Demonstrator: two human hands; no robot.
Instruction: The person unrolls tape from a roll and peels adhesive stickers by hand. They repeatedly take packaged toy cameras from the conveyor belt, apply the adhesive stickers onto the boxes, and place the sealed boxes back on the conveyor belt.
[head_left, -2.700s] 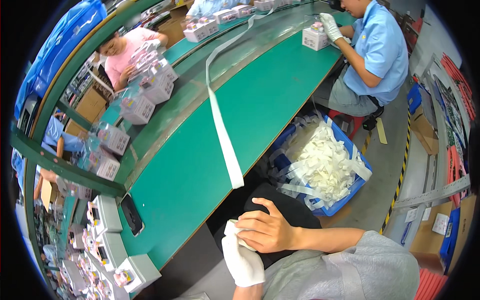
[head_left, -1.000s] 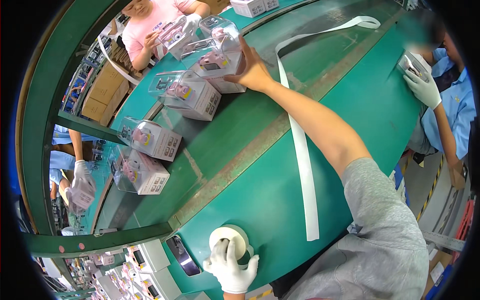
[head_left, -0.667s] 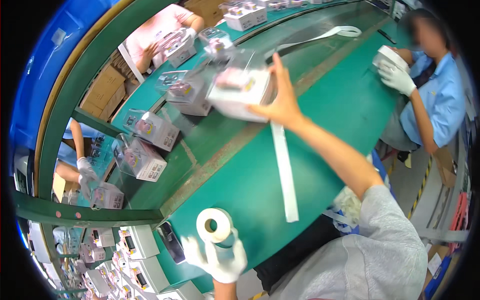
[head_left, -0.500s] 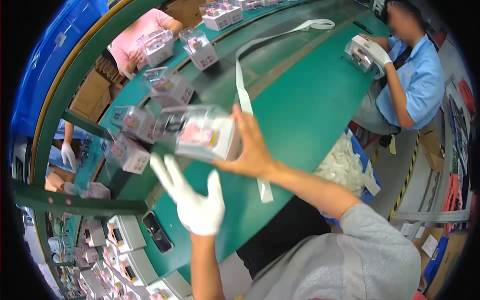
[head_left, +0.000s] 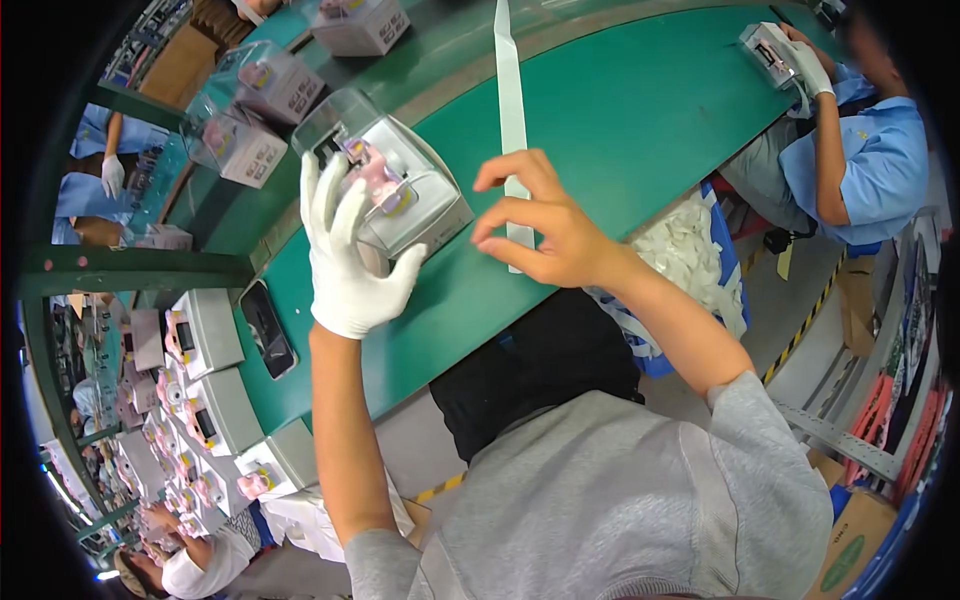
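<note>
A white box with a clear plastic cover [head_left: 425, 185] sits in front of me on the green table, with a small pink toy-like figure [head_left: 375, 178] showing inside. My left hand [head_left: 350, 250], in a white glove, is spread over the cover's near left side. Its fingers are apart and its thumb points toward the box's near edge; whether they press on the box I cannot tell. Just right of the box hovers my bare right hand [head_left: 550, 225], fingers bent and apart, with nothing in them. Partly behind this hand lies a white strap [head_left: 511, 100].
More covered boxes [head_left: 250, 150] stand at the far left. A dark phone [head_left: 267, 330] lies by the left post, near stacked white boxes [head_left: 215, 335]. Right of my lap is a blue bin of white scraps [head_left: 690, 250]. A co-worker in blue [head_left: 850, 150] holds another box.
The covered box, blurred and held in my right hand before, now stands on the table. My right hand has let go and moved right; my left has come against the cover. The view has shifted.
</note>
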